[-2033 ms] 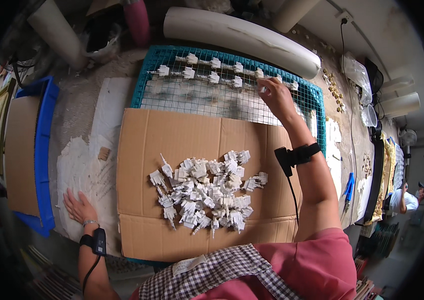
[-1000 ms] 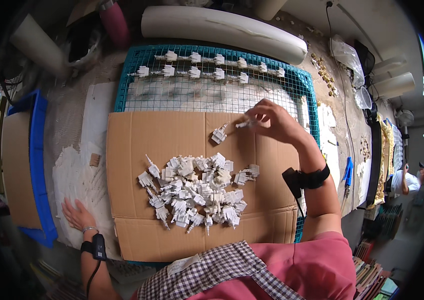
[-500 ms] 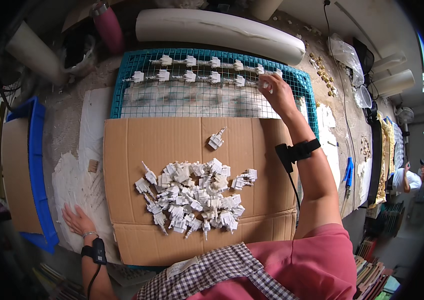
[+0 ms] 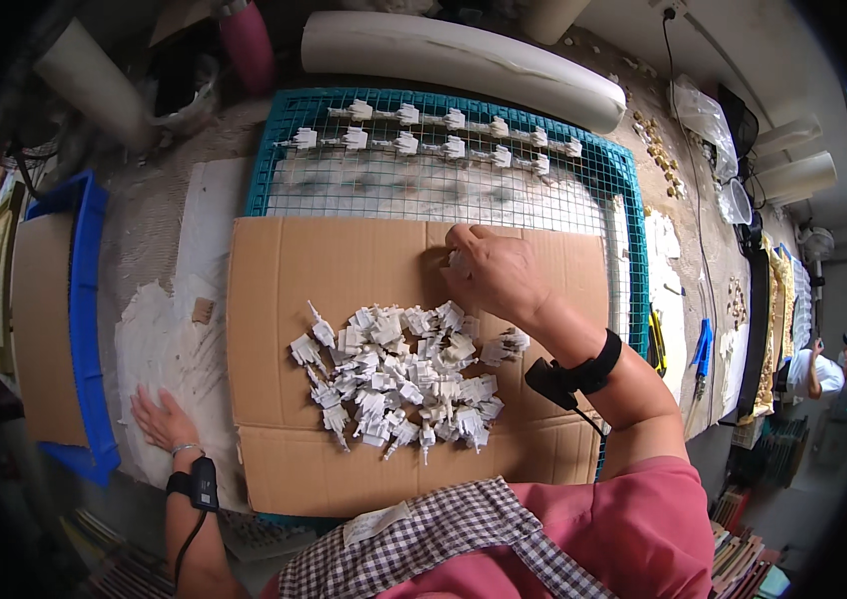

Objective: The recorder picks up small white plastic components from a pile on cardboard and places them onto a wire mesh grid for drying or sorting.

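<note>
My right hand [image 4: 495, 270] is closed over the upper part of the cardboard sheet [image 4: 328, 262], its fingers on a small white castle-shaped piece [image 4: 458, 262] that they mostly cover. Below it lies a loose pile of similar white pieces [image 4: 393, 384], with a small cluster [image 4: 505, 346] just to its right. Beyond the cardboard, two rows of these pieces [image 4: 406, 143] rest on a teal wire-mesh rack [image 4: 262, 170]. My left hand [image 4: 159, 421] lies flat with fingers spread on a white-smeared sheet [image 4: 159, 339] at the left.
A thick white roll [image 4: 463, 68] lies behind the rack, and a pink bottle [image 4: 247, 45] stands at the far left. A blue crate [image 4: 89, 329] is left of the table. Blue-handled pliers [image 4: 704, 349] lie at the right. A person [image 4: 811, 371] is in the right background.
My right hand has come back from the rack to the cardboard and closed on the lone piece there. Another piece now sits in the rack's nearer row. The whole view has shifted slightly.
</note>
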Motion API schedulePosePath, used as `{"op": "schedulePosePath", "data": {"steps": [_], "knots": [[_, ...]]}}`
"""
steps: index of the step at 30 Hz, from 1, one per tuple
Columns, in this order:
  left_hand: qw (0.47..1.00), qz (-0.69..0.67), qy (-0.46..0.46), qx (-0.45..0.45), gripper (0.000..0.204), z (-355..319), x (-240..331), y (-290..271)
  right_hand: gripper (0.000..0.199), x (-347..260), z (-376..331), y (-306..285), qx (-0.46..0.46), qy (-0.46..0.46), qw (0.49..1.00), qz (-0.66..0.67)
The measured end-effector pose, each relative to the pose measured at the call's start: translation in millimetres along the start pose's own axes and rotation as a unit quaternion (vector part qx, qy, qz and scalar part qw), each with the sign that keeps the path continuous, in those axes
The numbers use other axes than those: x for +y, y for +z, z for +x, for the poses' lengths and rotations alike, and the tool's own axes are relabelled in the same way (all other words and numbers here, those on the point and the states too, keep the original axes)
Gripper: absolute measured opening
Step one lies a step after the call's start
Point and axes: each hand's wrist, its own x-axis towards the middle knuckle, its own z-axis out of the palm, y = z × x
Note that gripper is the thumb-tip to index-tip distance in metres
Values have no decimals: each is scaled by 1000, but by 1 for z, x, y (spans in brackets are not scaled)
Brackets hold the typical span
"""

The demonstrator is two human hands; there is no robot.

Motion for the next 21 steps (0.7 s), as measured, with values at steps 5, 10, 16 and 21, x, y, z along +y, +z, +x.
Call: {"op": "schedulePosePath", "data": {"steps": [5,10,16,21], "knots": [[1000,2,15,9,51,0,0,-3,32,9,-5,-9,35,-76,996,-25],[1000,11,16,15,50,1,3,0,34,20,-11,-2,11,25,999,18],[1000,22,3,16,48,1,-9,1,28,90,2,-24,200,43,969,137],[1000,11,16,13,48,3,-2,6,31,178,-2,-39,240,118,962,44]]}}
